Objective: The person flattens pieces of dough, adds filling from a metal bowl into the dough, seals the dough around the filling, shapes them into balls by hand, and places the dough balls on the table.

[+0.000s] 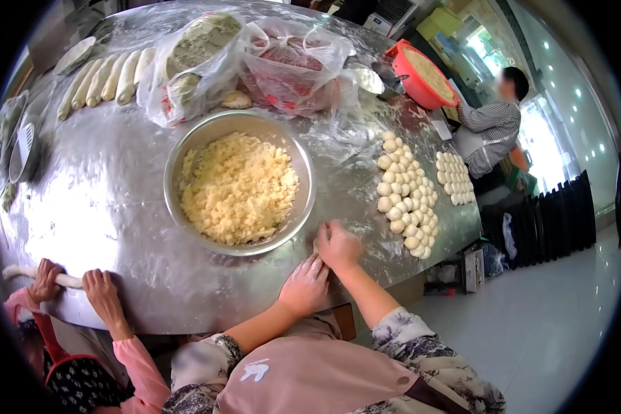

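My left hand lies back up by the table's front edge, fingers stretched out and close together, their tips beside my right wrist. Touching it, my right hand has curled fingers pressed down around something mostly hidden; only a small pale bit shows at its left side. Just beyond my hands stands a large metal bowl of crumbly yellow filling. Right of my hands, many small round dough balls lie clustered on the floured metal table.
At lower left, another person's hands hold a dough roll. Long dough rolls and plastic bags lie at the back. More dough balls sit at right, near a person holding a red basin.
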Demonstrator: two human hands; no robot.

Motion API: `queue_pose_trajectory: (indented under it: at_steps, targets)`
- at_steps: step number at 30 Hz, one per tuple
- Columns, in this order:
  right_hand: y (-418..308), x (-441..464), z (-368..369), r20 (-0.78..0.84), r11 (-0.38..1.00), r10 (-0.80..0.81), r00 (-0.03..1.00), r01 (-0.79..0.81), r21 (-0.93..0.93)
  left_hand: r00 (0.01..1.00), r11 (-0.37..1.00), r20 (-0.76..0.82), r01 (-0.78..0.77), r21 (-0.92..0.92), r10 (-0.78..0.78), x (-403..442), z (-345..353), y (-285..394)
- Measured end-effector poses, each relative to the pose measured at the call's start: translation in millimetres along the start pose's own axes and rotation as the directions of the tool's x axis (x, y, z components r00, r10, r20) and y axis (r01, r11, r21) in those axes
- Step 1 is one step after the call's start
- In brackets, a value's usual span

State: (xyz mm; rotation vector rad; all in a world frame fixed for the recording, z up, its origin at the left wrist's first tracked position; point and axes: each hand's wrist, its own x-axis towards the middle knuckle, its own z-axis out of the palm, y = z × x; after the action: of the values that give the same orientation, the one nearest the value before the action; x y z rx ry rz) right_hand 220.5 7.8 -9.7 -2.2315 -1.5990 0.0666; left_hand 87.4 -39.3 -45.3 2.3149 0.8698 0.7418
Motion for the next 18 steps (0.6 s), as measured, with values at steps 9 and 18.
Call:
queue_pose_trajectory:
  at_steps: [9,18]
  targets:
    - [7,46,28,-0.194,0.962,-0.271,0.943,0.265,-0.061,0.998,1.0,0.058,0.03,0.007,-0.03,13,-2,0]
    - [18,102,46,-0.214,0.986,-0.163,0.963,0.152,-0.065,0.996,0.999,0.085,0.016,0.028,-0.019,13,-5,2]
